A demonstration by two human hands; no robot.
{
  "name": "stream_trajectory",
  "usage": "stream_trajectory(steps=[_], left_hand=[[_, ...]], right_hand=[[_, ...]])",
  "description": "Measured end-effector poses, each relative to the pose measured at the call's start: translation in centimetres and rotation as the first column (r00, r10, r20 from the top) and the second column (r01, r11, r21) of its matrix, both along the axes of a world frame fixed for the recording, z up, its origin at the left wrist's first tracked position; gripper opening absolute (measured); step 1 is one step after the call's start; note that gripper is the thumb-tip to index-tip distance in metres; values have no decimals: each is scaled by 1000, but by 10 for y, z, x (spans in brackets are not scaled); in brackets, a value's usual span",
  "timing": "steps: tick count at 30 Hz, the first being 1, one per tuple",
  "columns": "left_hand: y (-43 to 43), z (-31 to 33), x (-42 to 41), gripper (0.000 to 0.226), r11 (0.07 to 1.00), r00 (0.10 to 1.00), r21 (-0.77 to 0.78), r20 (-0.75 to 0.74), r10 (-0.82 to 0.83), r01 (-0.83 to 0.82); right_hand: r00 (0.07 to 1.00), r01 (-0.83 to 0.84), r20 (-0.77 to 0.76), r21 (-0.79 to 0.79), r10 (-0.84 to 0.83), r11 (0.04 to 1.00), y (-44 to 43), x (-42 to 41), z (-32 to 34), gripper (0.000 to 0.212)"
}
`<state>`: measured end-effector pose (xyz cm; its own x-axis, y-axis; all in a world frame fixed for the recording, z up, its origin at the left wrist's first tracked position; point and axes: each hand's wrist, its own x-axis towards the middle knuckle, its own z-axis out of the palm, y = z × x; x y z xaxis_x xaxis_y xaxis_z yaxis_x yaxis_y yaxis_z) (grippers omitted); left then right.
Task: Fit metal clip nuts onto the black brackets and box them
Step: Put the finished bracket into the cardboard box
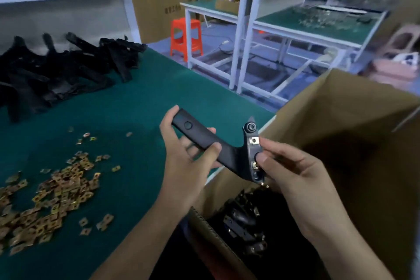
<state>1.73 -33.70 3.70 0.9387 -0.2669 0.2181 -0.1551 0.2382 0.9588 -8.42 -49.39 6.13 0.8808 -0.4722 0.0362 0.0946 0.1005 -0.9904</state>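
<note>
The left hand [184, 161] and right hand [293, 175] meet at the centre, sharing one black bracket [204, 136] held in the air over the table's edge and the box's rim. The left fingers curl round the bracket's long arm with the thumb laid on its upper face. The right hand pinches the short cross arm, thumb pad flat on its front and the other fingers behind it. At 4 o'clock stands the open cardboard box [341, 125], its flaps raised, with finished brackets [243, 218] lying inside at 5 o'clock, below the hands. The green table [141, 98] fills the left half. On it, at 10 o'clock, lies a heap of loose black brackets [56, 70], and at 8 o'clock a scattered pile of brass-coloured clip nuts [56, 193]. An orange stool [186, 36] stands on the floor at 12 o'clock. Two fitted clip nuts sit on the cross arm: the upper nut [253, 140] just above the right thumb, the lower nut [254, 165] just below it.
</note>
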Motion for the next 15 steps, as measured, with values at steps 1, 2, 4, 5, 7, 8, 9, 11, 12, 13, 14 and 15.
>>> stream_trajectory(steps=[1,2,4,5,7,8,9,11,12,13,14,15], left_hand=[[-12,-5,-4,88,999,1000,27,-11,-26,26],[-23,-11,-8,89,997,998,52,-17,-53,53],[-41,-24,-16,91,988,993,106,-21,-114,115],[-48,-31,-18,92,980,989,137,-22,-145,147],[-60,-48,-22,91,960,979,196,-35,-199,202],[-63,-55,-22,88,947,976,237,-41,-215,219],[-65,-60,-22,84,927,972,294,-41,-229,231],[-64,-63,-21,76,852,962,455,-43,-268,258],[-62,-65,-19,75,798,955,538,-44,-293,270],[-59,-67,-18,74,735,947,622,-36,-318,270],[-56,-68,-18,75,670,940,696,-18,-341,256],[-52,-68,-18,74,621,934,747,1,-358,237]], right_hand=[[999,39,-30,1,-39,999,-9,-9,-4,24],[996,72,-58,-3,-72,997,-18,-18,-8,23],[989,110,-98,-50,-114,993,-34,-35,-15,22],[985,119,-117,-87,-129,989,-40,-43,-19,21],[974,137,-157,-178,-165,974,-51,-57,-27,22],[965,142,-183,-230,-186,963,-57,-62,-33,22],[952,138,-225,-287,-207,948,-62,-66,-39,21],[896,79,-362,-442,-258,894,-73,-71,-51,19],[852,15,-436,-532,-288,847,-78,-73,-57,23],[804,-69,-503,-607,-316,791,-82,-74,-63,32],[758,-154,-559,-654,-337,740,-85,-75,-67,40],[722,-221,-600,-671,-345,707,-86,-74,-70,46]])
